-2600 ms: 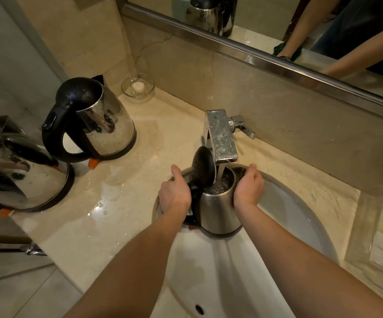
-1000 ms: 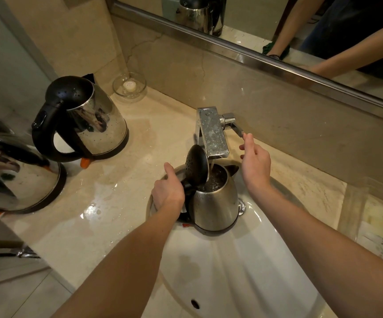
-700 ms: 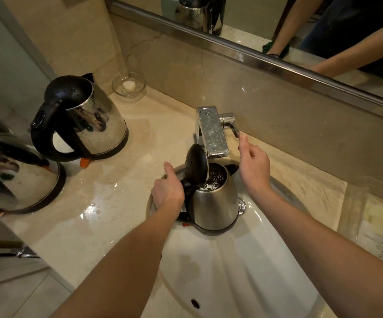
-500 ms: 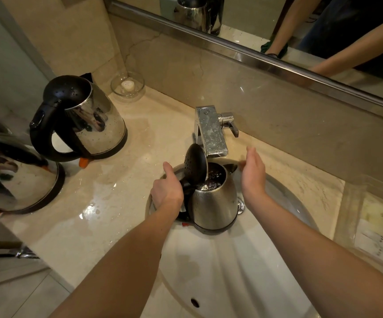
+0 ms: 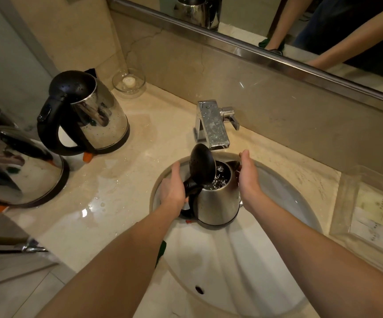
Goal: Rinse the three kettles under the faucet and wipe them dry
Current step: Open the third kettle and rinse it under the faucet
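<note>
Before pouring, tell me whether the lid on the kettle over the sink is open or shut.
Open: the black lid stands raised above the kettle, and water shows inside.

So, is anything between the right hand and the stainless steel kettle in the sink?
Nothing visible: the open right hand is beside the spout side of the stainless steel kettle; the left hand grips its black handle.

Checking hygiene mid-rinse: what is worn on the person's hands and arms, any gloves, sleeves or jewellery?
Nothing visible. The left hand and right hand are bare: no gloves, rings or watch. No sleeve shows anywhere along either arm up to the frame edge.
</note>
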